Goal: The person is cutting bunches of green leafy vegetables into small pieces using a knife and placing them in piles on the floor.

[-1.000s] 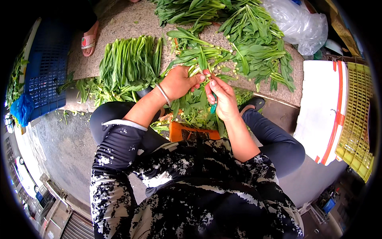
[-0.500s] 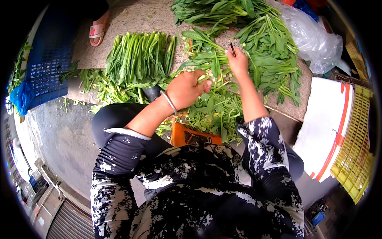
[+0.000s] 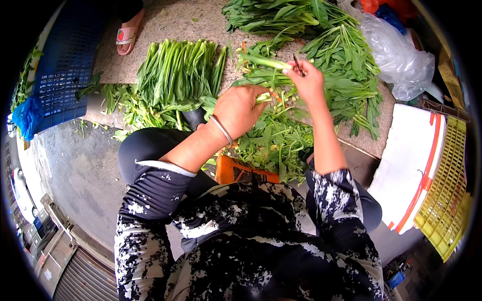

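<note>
My left hand (image 3: 240,108), with a metal bangle on the wrist, is closed around short pale-green stem ends (image 3: 263,98). My right hand (image 3: 306,80) is higher and to its right, pinching a long green stalk (image 3: 266,61) along with a small dark blade-like tool (image 3: 296,61). A neat bunch of trimmed greens (image 3: 178,75) lies on the speckled stone slab (image 3: 175,22) at left. Looser piles of leafy greens lie at the top (image 3: 271,15) and right (image 3: 346,65). Loose leaves (image 3: 271,145) heap below my hands, by an orange container (image 3: 228,170).
A blue crate (image 3: 60,85) stands at left. Another person's foot in a pink slipper (image 3: 125,40) is at upper left. A crumpled clear bag (image 3: 396,55), white foam box (image 3: 401,160) and yellow crate (image 3: 442,180) are at right. My bent legs flank the orange container.
My right hand has moved up and away from my left hand toward the greens and now lifts a stalk. My left hand has shifted slightly right.
</note>
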Motion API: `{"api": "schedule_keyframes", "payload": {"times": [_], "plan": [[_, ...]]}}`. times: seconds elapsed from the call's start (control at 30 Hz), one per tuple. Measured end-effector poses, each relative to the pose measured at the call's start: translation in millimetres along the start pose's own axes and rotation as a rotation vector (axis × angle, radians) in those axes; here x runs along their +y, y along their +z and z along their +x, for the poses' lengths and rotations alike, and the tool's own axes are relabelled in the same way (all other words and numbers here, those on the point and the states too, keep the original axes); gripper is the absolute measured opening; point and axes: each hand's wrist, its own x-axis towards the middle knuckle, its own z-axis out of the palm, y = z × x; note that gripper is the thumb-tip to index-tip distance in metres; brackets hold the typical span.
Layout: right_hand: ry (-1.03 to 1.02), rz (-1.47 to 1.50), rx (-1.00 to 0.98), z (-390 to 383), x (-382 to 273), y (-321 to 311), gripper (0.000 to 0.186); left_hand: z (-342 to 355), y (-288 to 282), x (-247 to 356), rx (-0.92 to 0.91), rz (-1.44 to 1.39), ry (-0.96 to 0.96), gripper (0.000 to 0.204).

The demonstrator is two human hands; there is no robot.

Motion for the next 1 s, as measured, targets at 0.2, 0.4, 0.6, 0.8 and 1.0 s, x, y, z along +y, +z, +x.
{"api": "schedule_keyframes", "payload": {"times": [0.2,0.4,0.6,0.8,1.0], "plan": [[-0.032,0.452,-0.044,-91,-27,-15,0.022,4,8,17,-0.017,0.028,0.182,0.037],[0.119,0.849,-0.142,-128,-27,-22,0.037,2,18,18,-0.181,-0.294,-0.006,0.029],[0.105,0.866,-0.138,-140,-30,-16,0.042,1,25,19,-0.216,-0.314,0.001,0.028],[0.310,1.071,-0.246,-141,2,-13,0.031,-6,18,23,-0.272,-0.350,-0.062,0.029],[0.659,0.246,-0.427,-117,42,-4,0.046,-8,13,7,-0.439,0.002,-0.046,0.032]]}}
